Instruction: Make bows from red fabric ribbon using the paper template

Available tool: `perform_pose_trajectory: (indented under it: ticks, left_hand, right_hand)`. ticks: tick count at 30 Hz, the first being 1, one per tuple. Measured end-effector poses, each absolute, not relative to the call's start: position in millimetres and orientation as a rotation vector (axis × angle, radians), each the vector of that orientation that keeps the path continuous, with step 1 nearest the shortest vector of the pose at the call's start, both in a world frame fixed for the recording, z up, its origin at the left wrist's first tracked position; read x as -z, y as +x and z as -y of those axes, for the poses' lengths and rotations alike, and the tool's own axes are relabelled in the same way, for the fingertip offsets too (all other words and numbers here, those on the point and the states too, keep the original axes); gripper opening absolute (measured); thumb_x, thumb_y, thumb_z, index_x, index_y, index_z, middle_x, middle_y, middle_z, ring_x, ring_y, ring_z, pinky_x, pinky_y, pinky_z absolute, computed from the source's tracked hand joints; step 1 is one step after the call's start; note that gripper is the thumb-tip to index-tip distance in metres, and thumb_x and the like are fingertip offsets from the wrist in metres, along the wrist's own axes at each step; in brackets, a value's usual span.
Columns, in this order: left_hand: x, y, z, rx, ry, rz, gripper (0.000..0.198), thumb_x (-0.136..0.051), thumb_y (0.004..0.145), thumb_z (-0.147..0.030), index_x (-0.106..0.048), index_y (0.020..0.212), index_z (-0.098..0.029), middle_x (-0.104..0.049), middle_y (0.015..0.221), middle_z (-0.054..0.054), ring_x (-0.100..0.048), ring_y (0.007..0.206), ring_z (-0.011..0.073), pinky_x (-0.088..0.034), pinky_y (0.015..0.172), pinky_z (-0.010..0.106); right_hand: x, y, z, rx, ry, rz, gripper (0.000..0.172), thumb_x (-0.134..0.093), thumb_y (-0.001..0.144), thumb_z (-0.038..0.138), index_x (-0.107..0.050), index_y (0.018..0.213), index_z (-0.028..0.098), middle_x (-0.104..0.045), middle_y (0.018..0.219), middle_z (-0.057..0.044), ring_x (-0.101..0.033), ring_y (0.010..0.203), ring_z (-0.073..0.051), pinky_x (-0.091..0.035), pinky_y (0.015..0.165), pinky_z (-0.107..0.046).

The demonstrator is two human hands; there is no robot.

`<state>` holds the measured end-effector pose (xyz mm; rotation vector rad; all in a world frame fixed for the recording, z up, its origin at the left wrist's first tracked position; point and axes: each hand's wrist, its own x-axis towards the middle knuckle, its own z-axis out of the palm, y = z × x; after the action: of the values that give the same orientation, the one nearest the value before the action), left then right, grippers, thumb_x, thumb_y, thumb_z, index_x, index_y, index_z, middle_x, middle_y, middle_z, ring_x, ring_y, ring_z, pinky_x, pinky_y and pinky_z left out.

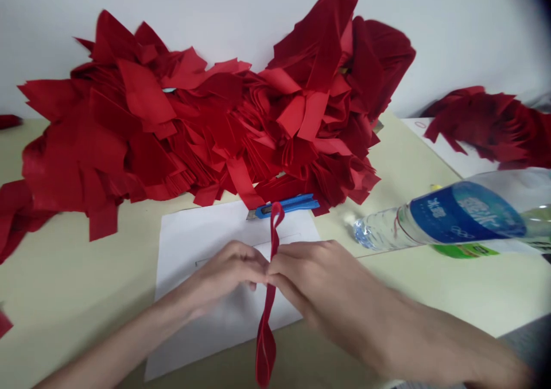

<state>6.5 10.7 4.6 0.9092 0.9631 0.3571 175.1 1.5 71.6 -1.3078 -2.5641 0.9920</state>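
My left hand (235,267) and my right hand (312,271) meet above the paper, both closed on the middle of a red ribbon strip (266,343). The strip is folded into a narrow loop at its far end and another at its near end. My fingertips pinch it between them; exactly how each finger grips is hidden. Beneath lies a white sheet of paper (181,326) with a thin drawn line. At the sheet's far edge rests a blue utility knife (288,204), blade end to the left, just beyond the upper loop.
A big heap of red fabric strips (172,131) spreads along the back by the wall. More red strips (499,128) lie at the far right on white paper. A clear water bottle (465,211) with a blue label lies on its side at right, over a green wrapper (465,250).
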Motion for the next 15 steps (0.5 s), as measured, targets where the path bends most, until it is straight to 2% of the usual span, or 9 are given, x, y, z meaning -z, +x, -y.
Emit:
perform_pose_trajectory:
  ticks: [4,8,15]
  left_hand:
    - [-3.2,-2.7,-21.0,-0.453,0.782,-0.813,0.006,-0.067,0.07,-0.021,-0.069,0.066,-0.017,-0.056,0.065,0.0,-0.045,0.067,0.0133,-0.034,0.064,0.026]
    - [-2.7,-6.3,-24.6,-0.487,0.662,-0.654,0.008,-0.065,0.073,-0.02,-0.071,0.074,-0.014,-0.063,0.077,0.005,-0.052,0.075,0.0151,-0.035,0.067,0.026]
    - [0.2,-3.6,-20.6,-0.462,0.655,-0.505,0.007,-0.066,0.064,-0.017,-0.071,0.068,-0.013,-0.061,0.064,0.003,-0.052,0.072,0.0168,-0.033,0.067,0.028]
  right_hand:
    - [-68.5,189.1,-5.3,-1.136,-1.461,2.334,0.019,-0.05,0.087,0.018,-0.066,0.077,0.019,-0.059,0.065,0.0,-0.046,0.055,-0.01,-0.032,0.053,-0.024]
    - [-62.4,208.3,-14.5,-1.564,-1.425,2.051,0.018,-0.054,0.087,0.027,-0.063,0.075,0.018,-0.044,0.056,0.005,-0.034,0.05,-0.007,-0.027,0.046,-0.021]
    - [-60.0,220.4,-27.9,-1.868,-1.292,1.86,0.018,-0.065,0.079,0.031,-0.065,0.077,0.013,-0.05,0.062,0.003,-0.038,0.057,-0.007,-0.029,0.05,-0.02]
